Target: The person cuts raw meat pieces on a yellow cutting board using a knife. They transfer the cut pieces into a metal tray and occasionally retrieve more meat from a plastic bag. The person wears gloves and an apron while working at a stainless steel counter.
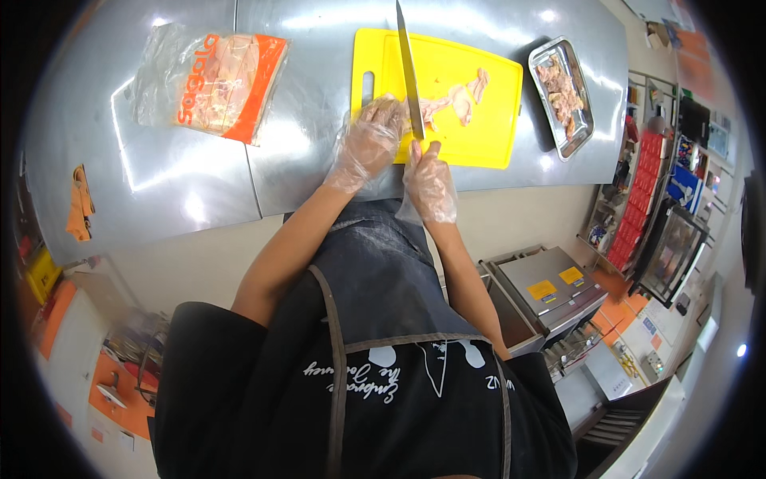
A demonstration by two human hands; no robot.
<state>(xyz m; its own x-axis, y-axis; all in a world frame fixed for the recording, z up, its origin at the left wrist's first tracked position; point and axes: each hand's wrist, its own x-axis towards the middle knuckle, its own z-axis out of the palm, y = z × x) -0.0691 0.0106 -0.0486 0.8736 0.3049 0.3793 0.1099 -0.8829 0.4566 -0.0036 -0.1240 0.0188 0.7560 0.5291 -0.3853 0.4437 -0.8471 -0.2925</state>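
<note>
A yellow plastic cutting board [473,141] lies on the steel table before me. Across it several pieces of raw meat [461,104] are spread. My right hand [432,182], in a clear plastic glove, grips a long kitchen knife [408,66] at the board's near edge, its tip pointing away from me. The blade stands over the left end of the meat. Also gloved, my left hand [372,141] rests with bent fingers on the meat just left of the blade; its fingertips are partly hidden. The knife's handle is mostly covered by my right hand.
Left of the board on the steel table [311,185] lies a plastic bag of raw meat [218,87]. A metal tray [561,99] holding small meat pieces stands to the right. An orange-brown cloth-like strip [79,203] lies near the table's left end.
</note>
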